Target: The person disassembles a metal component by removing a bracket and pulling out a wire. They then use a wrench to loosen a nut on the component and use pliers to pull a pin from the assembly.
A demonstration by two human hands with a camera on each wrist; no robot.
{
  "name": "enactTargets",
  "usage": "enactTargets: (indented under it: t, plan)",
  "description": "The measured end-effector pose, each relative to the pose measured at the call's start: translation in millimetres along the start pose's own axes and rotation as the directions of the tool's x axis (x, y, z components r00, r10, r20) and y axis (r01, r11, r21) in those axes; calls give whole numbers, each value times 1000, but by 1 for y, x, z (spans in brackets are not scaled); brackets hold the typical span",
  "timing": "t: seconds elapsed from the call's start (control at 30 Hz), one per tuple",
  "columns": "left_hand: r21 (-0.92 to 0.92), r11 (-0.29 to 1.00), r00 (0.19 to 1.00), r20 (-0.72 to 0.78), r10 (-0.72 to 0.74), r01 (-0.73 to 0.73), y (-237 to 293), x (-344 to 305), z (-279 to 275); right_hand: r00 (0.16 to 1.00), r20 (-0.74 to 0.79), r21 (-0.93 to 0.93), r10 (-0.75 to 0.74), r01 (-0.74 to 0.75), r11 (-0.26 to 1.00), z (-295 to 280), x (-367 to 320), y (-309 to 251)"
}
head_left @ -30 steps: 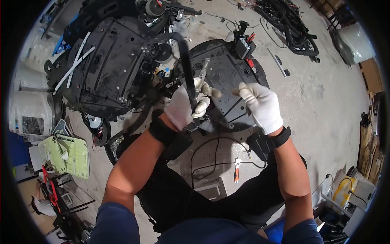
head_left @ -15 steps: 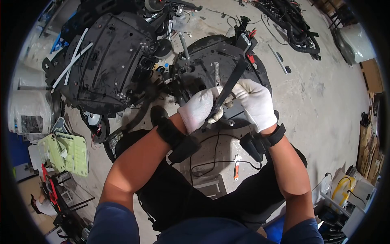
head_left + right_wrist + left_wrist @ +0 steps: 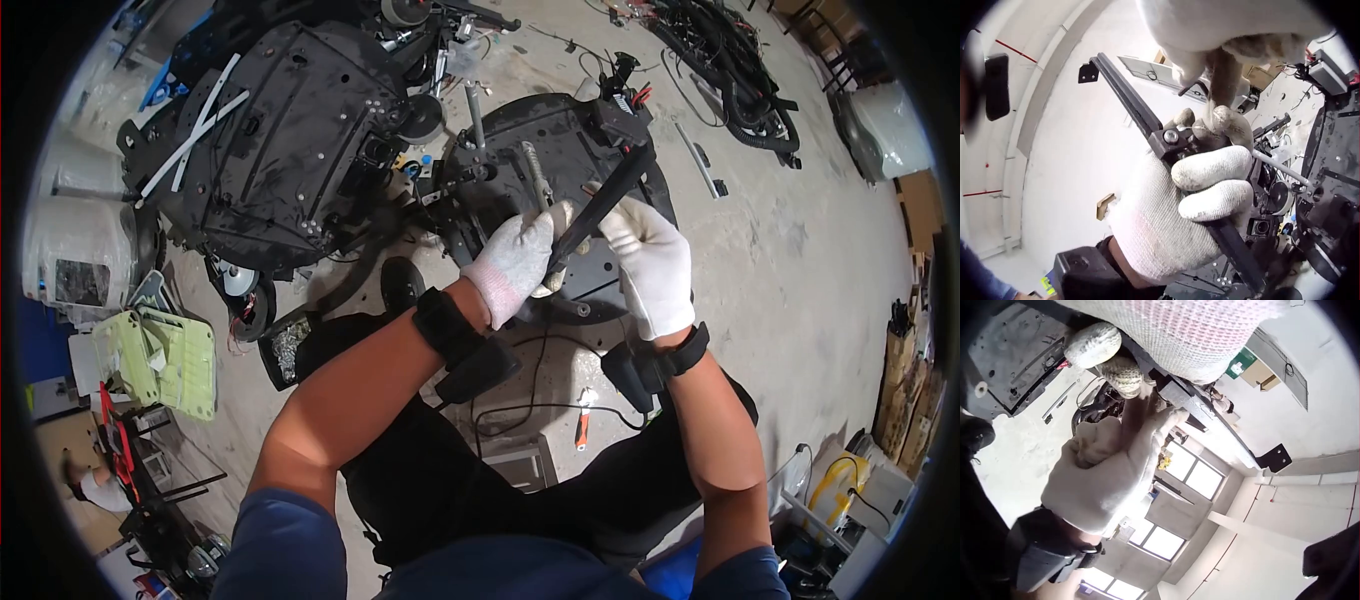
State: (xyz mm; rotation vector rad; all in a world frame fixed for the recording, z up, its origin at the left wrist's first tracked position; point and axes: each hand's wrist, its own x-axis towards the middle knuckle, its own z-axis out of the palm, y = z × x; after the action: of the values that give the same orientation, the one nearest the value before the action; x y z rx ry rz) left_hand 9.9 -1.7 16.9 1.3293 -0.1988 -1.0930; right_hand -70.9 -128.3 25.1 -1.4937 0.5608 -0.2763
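My left hand point(image 3: 515, 262) grips a long black bar point(image 3: 605, 208), which slants up to the right. In the right wrist view the left glove point(image 3: 1166, 215) wraps round it just below a black block with a bolt point(image 3: 1171, 136). My right hand point(image 3: 650, 262) is beside the bar; in the left wrist view its thumb and forefinger point(image 3: 1129, 419) pinch a dark fitting on it, partly hidden. A silver ridged rod point(image 3: 535, 172) sticks up beyond the left glove. Below lies a round black plate point(image 3: 570, 125). A bent bracket point(image 3: 1275, 459) with holes ends the bar.
Another large black plate point(image 3: 290, 150) with two white strips point(image 3: 195, 140) lies left. A black cable point(image 3: 530, 405) and an orange-handled wrench point(image 3: 583, 425) lie on the floor between the legs. Black hoses point(image 3: 745, 100) are at the upper right, a green plastic case point(image 3: 165, 365) at the left.
The bar has swung from upright to slanting up-right, and the left hand has moved right with it. The right hand now meets the bar, where earlier it was apart from it.
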Motion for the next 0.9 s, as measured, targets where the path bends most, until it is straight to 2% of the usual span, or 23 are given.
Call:
enactTargets:
  t: [0.07, 0.1, 0.17, 0.2, 0.27, 0.33, 0.37, 0.4, 0.47, 0.5, 0.53, 0.57, 0.6, 0.63, 0.73, 0.8, 0.87, 0.9]
  plan:
    - [0, 1000, 999, -36, -2, 2, 4, -3, 3, 994, -47, -30, -99, 98, 995, 0, -2, 2]
    - [3, 1000, 997, -72, -6, 7, 6, -4, 4, 994, -46, -32, -100, 98, 995, 0, -3, 1]
    - [-38, 999, 999, -39, -36, 34, 2, 3, -3, 971, -151, -12, -184, 184, 983, 1, -3, -2]
    - [-80, 994, 998, -7, -69, 68, -1, 5, -7, 966, -197, 48, -169, 182, 982, 0, -3, -11]
    - [-136, 990, 999, -23, -44, 41, -3, 4, -8, 985, -168, 119, -48, 69, 991, -10, 1, -19]
    - [-189, 982, 999, -35, -22, 15, -4, 5, -8, 991, 125, 161, -49, 28, 987, -15, -6, -25]
    - [-218, 976, 999, -31, -28, 20, -4, 6, -8, 966, 211, 104, -149, 130, 986, -15, -4, -10]
    - [-246, 969, 999, -26, -36, 29, -5, 8, -8, 995, 71, 11, -65, 64, 998, -2, -12, -12]
    - [-207, 978, 999, 21, -30, 34, -14, 10, -18, 990, 106, -340, -90, 121, 933, -5, -8, 6]
    - [-378, 920, 986, 163, -47, 106, -12, 10, -21, 967, 123, -384, -223, 253, 888, -3, -8, 4]
    - [-524, 828, 953, 302, -36, 198, -9, 9, -22, 968, 115, -387, -223, 250, 887, -1, -8, 3]
    - [-510, 845, 969, 245, -38, 163, -7, 6, -20, 973, 51, -271, -227, 232, 934, 2, -7, 2]
    - [-508, 846, 967, 251, -39, 166, -7, 7, -22, 975, -13, -149, -223, 219, 964, 3, -6, 1]
    - [-514, 842, 966, 258, -33, 166, -9, 8, -25, 988, -1, -109, -153, 152, 982, 0, -6, -7]
    - [-508, 846, 963, 269, -23, 162, -8, 8, -24, 991, -29, -94, -134, 131, 987, -6, -7, -16]
    - [-522, 838, 967, 255, -26, 160, -9, 7, -23, 995, -2, -122, -98, 97, 988, -9, -8, -14]
    - [-470, 876, 969, 246, 10, 110, -13, 9, -25, 958, 116, -149, -262, 278, 949, -5, -16, -14]
    - [-420, 905, 969, 244, 47, 62, -15, 10, -25, 948, 156, -341, -277, 315, 886, -5, -18, -19]
